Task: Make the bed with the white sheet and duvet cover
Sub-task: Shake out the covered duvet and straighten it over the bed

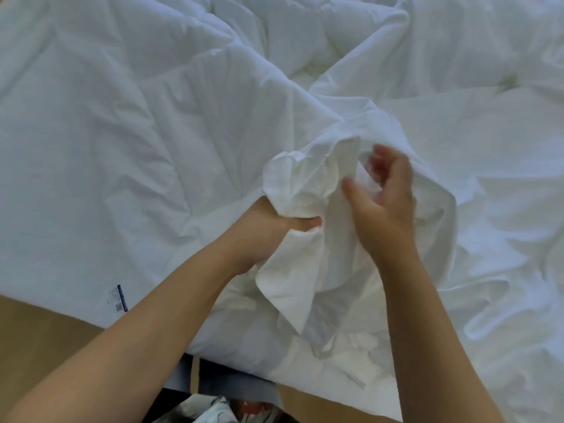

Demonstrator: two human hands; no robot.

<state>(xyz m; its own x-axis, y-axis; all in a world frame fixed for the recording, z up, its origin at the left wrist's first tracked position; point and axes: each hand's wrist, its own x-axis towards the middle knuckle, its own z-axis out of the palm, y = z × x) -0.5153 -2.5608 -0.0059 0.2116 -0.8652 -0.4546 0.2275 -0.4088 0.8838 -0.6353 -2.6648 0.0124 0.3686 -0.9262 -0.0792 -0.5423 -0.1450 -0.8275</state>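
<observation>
A white quilted duvet (128, 141) lies spread over the bed and fills the left and middle of the view. A thinner white duvet cover (503, 184) lies crumpled over the right side. My left hand (265, 233) grips a bunched corner of white fabric (305, 190) near the bed's front edge, thumb pressed into the folds. My right hand (384, 196) hovers just right of that bunch, fingers loosely curled and apart, holding nothing that I can see. A flap of the cover hangs down between my forearms.
A small blue and white label (118, 299) is sewn on the duvet's near left edge. A tan floor (39, 340) shows at the bottom left. My own clothes (213, 407) appear at the bottom middle, close to the bed's edge.
</observation>
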